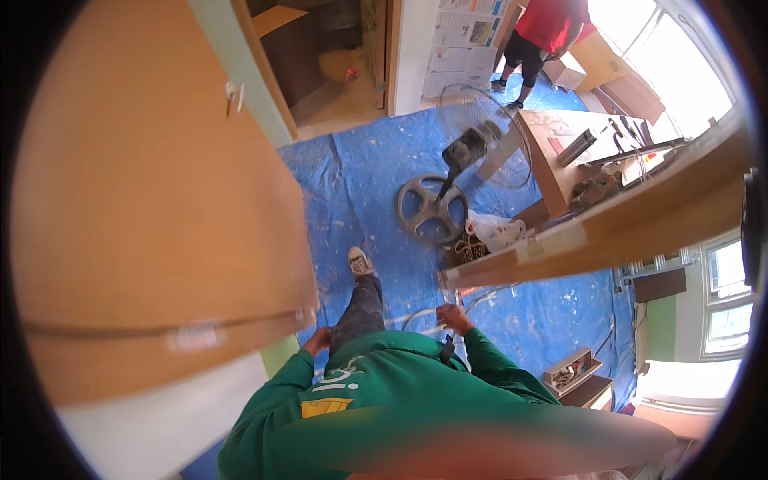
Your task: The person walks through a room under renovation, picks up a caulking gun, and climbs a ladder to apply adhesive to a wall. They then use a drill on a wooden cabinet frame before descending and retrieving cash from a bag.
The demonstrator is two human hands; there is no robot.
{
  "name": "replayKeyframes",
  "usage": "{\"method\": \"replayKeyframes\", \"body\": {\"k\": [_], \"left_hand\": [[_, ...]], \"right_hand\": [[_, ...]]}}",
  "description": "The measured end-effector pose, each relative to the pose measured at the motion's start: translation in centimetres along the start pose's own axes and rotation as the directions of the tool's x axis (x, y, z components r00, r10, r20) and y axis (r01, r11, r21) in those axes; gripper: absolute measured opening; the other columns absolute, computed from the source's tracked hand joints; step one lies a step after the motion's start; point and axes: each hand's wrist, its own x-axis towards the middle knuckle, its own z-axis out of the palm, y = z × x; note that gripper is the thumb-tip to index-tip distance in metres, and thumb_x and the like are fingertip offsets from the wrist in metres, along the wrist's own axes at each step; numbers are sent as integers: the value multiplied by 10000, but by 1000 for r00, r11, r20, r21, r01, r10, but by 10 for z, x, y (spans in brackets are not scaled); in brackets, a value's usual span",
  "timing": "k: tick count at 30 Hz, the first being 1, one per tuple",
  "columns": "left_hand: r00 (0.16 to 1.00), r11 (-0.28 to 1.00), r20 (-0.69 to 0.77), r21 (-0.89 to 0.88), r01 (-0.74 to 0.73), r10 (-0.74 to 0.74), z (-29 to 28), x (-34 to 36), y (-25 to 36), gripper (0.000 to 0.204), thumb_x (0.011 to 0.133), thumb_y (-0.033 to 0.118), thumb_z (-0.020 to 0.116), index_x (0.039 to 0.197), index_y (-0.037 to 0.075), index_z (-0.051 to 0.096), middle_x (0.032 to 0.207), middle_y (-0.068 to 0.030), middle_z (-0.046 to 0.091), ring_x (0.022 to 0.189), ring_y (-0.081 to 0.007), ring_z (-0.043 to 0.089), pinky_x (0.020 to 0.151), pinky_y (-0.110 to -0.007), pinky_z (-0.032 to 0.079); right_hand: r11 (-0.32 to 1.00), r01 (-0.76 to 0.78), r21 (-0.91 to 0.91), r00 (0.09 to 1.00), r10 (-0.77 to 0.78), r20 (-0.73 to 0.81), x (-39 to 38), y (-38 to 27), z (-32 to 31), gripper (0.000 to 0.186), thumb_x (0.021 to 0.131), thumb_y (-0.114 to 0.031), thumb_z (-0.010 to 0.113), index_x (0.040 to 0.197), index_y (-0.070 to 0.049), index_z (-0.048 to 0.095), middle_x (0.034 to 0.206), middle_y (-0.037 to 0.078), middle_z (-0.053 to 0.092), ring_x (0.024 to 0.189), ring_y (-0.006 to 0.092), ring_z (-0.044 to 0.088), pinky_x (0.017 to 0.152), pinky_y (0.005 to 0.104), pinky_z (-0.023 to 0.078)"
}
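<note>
My right hand (454, 319) hangs in front of me at waist height, its fingers loosely bent and apart with nothing seen in them. Below it, pale cables or hoses (480, 301) lie on the blue floor sheet (344, 188). My left hand (318, 341) is low beside my thigh, close to the edge of a large wooden door (160, 184); its fingers are mostly hidden. One of my feet, in a light shoe (360, 262), is out ahead on the sheet.
Ahead stands a pedestal fan (466, 150) on a round base, beside a white plastic bag (496, 230). A long wooden panel (592, 232) juts in from the right. Tools lie on a workbench (560, 132). Farther off, a person in red (552, 28) stands near boxes. A tool tray (573, 372) sits at right.
</note>
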Motion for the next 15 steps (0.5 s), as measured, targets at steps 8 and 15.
{"method": "replayKeyframes", "body": {"k": [8,15], "left_hand": [[920,898,-152,210,386,-360,-83,88,219,567,1029,548,499,1197,56,726,1050,-101,725,837,-229,668,721,-398,523],[964,930,-72,252,267,-257,-152,199,393,776,1070,648,258,1137,57,757,1208,-110,712,1094,-241,614,956,-413,487]], "right_hand": [[437,455,-776,870,-405,282,139,-158,36,380,921,-319,669,1160,-28,719,1066,226,729,997,384,698,875,412,557],[771,631,-86,775,-620,123,53,-566,95,407,1059,-208,605,1434,-59,555,1061,75,704,950,173,684,850,361,573]]}}
